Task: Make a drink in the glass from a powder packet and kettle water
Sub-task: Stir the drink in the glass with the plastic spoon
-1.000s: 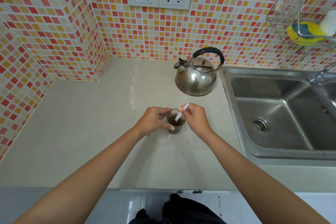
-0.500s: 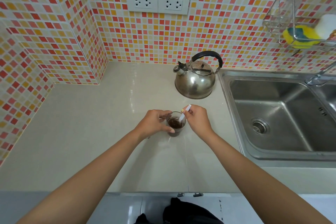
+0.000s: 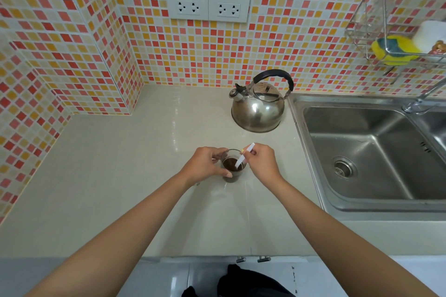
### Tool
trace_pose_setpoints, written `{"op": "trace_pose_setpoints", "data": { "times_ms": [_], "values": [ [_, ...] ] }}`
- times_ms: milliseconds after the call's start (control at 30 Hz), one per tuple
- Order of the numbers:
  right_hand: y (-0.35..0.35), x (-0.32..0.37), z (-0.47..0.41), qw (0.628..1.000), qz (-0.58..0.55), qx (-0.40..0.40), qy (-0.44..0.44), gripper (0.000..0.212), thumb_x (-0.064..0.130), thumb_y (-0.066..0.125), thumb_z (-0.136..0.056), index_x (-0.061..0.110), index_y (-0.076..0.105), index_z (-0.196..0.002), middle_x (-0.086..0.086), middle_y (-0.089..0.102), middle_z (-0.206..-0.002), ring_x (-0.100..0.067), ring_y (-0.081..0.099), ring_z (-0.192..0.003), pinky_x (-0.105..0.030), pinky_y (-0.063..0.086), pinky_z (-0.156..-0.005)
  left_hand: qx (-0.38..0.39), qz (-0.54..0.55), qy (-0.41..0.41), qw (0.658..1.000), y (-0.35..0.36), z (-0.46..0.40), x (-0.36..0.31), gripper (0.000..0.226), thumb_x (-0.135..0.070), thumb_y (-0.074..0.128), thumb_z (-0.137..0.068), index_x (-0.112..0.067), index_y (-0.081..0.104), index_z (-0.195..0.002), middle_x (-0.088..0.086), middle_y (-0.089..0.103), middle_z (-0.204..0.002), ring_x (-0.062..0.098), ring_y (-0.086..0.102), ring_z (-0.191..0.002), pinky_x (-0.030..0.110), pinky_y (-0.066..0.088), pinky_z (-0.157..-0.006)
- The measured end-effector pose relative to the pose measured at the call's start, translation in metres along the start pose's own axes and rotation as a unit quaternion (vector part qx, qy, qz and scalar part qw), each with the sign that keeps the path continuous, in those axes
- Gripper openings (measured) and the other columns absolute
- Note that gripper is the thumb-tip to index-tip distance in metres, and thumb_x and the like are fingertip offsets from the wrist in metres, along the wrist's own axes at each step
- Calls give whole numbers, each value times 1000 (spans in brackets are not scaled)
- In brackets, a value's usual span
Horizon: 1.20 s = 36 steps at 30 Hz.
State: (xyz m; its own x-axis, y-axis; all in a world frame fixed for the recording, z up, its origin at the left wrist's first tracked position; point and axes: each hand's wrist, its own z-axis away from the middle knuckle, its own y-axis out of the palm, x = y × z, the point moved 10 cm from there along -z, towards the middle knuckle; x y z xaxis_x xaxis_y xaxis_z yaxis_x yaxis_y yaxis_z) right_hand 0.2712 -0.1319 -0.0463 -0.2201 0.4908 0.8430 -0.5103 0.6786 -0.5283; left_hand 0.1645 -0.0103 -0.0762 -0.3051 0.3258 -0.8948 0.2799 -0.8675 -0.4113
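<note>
Late stage: glass [image 3: 233, 166] on the desk [image 3: 120, 188] already holds dark brown liquid, so powder and water look in; stirring and tidying probably left. Left hand [image 3: 205, 164] grip wrapped around the glass side, steadying it. Right hand [image 3: 261, 163] grip pinched on the white packet [image 3: 243, 158], lower end dipped in the drink. Kettle [image 3: 258, 108] stands well behind.

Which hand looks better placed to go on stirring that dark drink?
The right hand: it already pinches the white packet, whose lower end dips into the glass. The left hand is wrapped around the glass, steadying it.
</note>
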Motion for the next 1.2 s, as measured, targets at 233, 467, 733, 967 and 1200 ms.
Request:
{"op": "trace_pose_setpoints", "data": {
  "times_ms": [233,467,733,967,1200],
  "values": [
    [-5,-11,3,995,-73,-27,60,10,9,64,-83,6,72,-77,-12,67,-68,-11,50,-50,-25,43,-59,-6,-1,-14,1000,1,1,4,74,-16,91,-55,-17,65,-124,-26,66,-94,-12,60,-95,10,43,-90],
    [1,3,5,1000,-12,10,14,19,9,61,-85,3,69,-69,-22,67,-70,-21,57,-61,-23,42,-57,0,-12,-6,1000,2,0,4,67,-18,91,-55,-22,69,-118,-24,68,-91,-3,63,-96,15,46,-97],
    [-3,6,3,1000,1,2,1,28,5,58,-85,12,66,-59,-2,62,-60,-15,57,-60,-12,40,-57,16,-26,-10,999,4,2,1,56,-30,89,-52,-58,65,-93,-36,67,-87,-16,61,-92,4,42,-84],
    [-7,-9,8,995,-64,-26,69,12,9,65,-83,11,69,-72,-15,70,-74,-8,49,-48,-23,40,-54,16,-9,-19,1000,4,1,5,57,-44,86,-42,-66,63,-90,-35,68,-91,-8,63,-98,9,44,-87],
    [-7,-11,8,995,-81,-14,65,4,7,69,-79,5,72,-78,-13,67,-72,-13,51,-51,-26,42,-59,12,-5,-21,1000,2,1,6,66,-35,89,-45,-53,63,-102,-39,67,-89,-15,62,-97,9,44,-88]
  ]
}}
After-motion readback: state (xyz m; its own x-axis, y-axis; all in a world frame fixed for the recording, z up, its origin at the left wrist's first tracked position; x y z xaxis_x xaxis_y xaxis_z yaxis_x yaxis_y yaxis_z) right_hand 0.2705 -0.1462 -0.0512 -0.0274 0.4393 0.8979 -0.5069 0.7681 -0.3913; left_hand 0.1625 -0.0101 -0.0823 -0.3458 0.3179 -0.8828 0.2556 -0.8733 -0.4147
